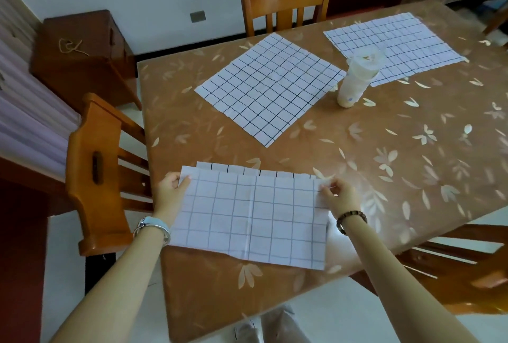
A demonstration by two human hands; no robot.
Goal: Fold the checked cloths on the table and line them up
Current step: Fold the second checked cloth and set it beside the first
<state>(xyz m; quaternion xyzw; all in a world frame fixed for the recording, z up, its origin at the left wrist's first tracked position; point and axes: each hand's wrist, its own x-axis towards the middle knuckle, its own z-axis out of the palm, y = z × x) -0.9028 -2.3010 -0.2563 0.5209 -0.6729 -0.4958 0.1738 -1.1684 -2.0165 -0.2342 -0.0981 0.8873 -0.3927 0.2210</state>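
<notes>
A white checked cloth (pixel 253 213) lies folded in half near the table's front edge, its upper layer a little short of the lower layer's far edge. My left hand (pixel 173 191) pinches the upper layer's far left corner. My right hand (pixel 341 195) pinches its far right corner. A second checked cloth (pixel 270 85) lies flat and unfolded in the middle of the table. A third checked cloth (pixel 395 46) lies flat at the far right.
The table (pixel 384 166) has a brown leaf-patterned cover. A pale plastic bottle (pixel 357 80) stands between the two flat cloths, overlapping the far one's edge. Wooden chairs stand at the left (pixel 101 175), the far side (pixel 286 2) and the right (pixel 467 265). A brown cabinet (pixel 82 51) sits by the wall.
</notes>
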